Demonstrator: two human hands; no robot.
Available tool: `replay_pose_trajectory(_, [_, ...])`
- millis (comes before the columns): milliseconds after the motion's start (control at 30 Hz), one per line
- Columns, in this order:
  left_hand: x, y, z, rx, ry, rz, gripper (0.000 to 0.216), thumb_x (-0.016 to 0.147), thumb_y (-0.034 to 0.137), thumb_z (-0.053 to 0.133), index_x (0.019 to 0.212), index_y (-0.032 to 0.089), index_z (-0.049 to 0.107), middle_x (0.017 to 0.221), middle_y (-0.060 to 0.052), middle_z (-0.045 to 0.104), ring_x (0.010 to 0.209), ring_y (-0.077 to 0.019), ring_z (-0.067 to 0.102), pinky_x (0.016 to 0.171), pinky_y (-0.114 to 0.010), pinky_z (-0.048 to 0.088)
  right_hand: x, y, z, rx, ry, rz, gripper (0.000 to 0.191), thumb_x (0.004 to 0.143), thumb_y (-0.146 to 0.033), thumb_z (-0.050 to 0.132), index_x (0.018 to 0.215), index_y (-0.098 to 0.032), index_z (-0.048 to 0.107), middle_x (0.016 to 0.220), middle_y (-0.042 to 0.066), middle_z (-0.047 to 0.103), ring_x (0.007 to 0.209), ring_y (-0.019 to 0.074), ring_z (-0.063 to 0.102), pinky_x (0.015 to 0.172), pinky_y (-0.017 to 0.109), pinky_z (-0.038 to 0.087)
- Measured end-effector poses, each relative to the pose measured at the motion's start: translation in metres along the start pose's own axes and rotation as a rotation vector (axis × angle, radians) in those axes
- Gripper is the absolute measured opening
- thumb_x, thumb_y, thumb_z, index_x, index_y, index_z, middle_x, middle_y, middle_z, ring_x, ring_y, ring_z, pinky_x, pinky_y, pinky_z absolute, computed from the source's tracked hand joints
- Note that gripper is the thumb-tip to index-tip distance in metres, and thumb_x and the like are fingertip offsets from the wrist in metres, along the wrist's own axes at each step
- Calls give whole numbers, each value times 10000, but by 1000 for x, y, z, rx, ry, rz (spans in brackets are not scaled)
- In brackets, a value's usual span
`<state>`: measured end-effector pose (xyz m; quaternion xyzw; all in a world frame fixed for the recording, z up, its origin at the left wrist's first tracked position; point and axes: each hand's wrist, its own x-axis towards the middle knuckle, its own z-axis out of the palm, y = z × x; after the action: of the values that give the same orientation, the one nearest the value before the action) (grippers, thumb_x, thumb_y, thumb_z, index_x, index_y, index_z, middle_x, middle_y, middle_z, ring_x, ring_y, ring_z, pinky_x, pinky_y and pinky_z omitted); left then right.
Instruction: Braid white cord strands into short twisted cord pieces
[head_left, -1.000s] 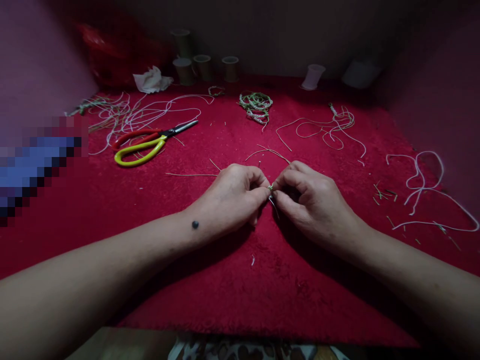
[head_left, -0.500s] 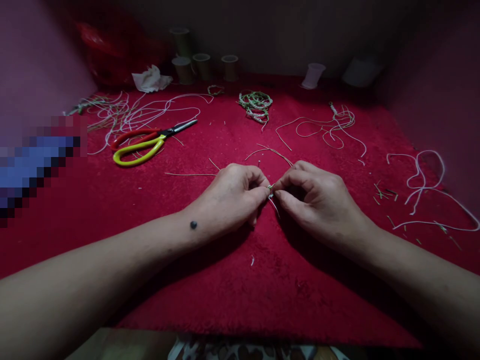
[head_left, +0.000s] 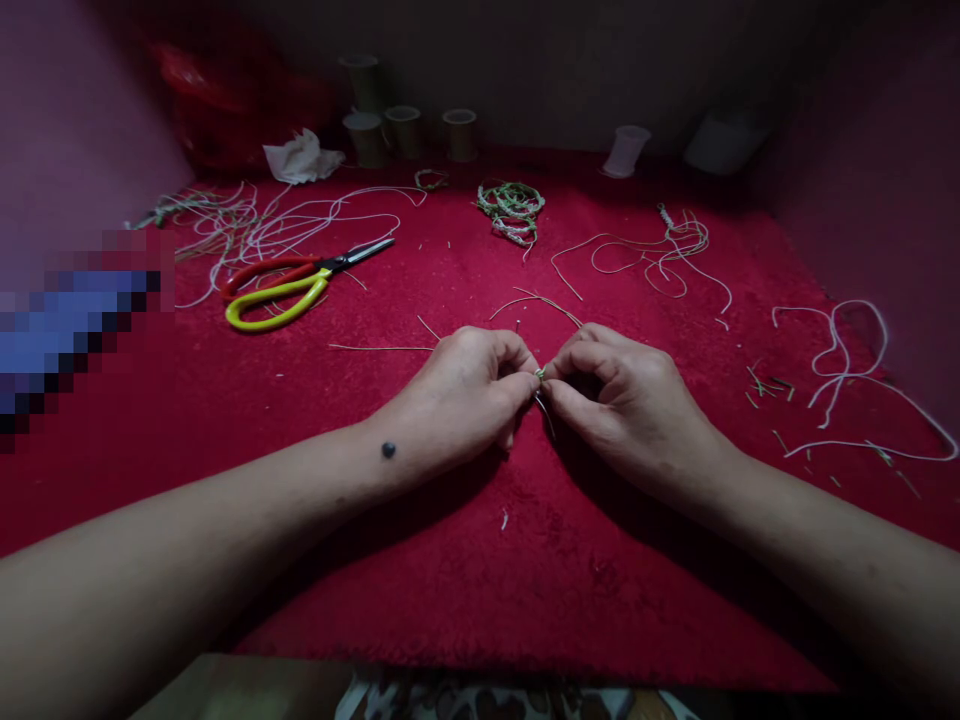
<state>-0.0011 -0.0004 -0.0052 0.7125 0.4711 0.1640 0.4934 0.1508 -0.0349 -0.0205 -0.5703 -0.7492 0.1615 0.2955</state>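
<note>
A red cloth-covered tabletop (head_left: 375, 590) stretches beneath the left forearm (head_left: 225, 535), coming in from eight o'clock, and the right forearm (head_left: 825, 520), from four. The left hand (head_left: 472, 385) lies back up with its fingers curled under; the right hand (head_left: 626, 400) arches low, thumb below forefinger. Red-and-yellow-handled scissors (head_left: 279, 302) lie at ten o'clock from the hands, blades pointing to two; a coil of green-and-white braided cord (head_left: 511, 212) sits near twelve. The tiny green-and-white knot (head_left: 540, 376) is between the fingertips, at three o'clock from the left hand and nine from the right, neither nearer. Each grip is a close pinch on it. Fingers hide its long axis; a thin cord end (head_left: 546, 414) trails toward five.
</note>
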Motion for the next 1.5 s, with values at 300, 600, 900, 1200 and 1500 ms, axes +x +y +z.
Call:
replay_pose_trajectory(300, [-2, 1, -4, -9, -93, -24, 105, 839, 165, 455, 743, 175, 497, 425, 60, 528, 306, -27, 409, 323, -101, 301, 2, -1, -12, -25, -90, 20, 88, 715, -84, 508, 658, -129, 559, 658, 37, 503, 603, 130, 448, 569, 268, 356])
replay_pose_trajectory(600, [-3, 0, -7, 31, -109, 27, 132, 836, 112, 444, 721, 173, 465, 437, 65, 514, 336, -29, 426, 349, -100, 320, 0, 5, -14, -357, -166, 13, 76, 729, -171, 448, 682, -160, 507, 724, 33, 464, 610, 131, 434, 616, 287, 363])
replay_pose_trajectory(900, [-3, -3, -16, 71, -236, 134, 157, 841, 89, 441, 706, 159, 483, 480, 68, 492, 373, -31, 435, 370, -117, 336, 4, 6, -16, -458, -177, 31, 91, 750, -187, 434, 705, -161, 509, 742, 34, 465, 624, 132, 432, 604, 275, 346])
replay_pose_trajectory(1200, [-4, -5, -21, 246, -227, 325, 196, 808, 17, 443, 660, 129, 505, 617, 57, 470, 439, 4, 445, 444, -103, 374, 7, 7, -15, -498, -167, 11, 98, 762, -176, 424, 726, -152, 512, 753, 37, 462, 614, 126, 407, 583, 273, 321])
replay_pose_trajectory(1500, [-3, 0, -21, 182, -251, 227, 164, 821, 78, 459, 674, 138, 502, 574, 61, 476, 439, -9, 452, 445, -106, 368, 7, 8, -14, -524, -145, -8, 104, 779, -166, 429, 735, -149, 522, 773, 60, 491, 603, 133, 425, 566, 280, 329])
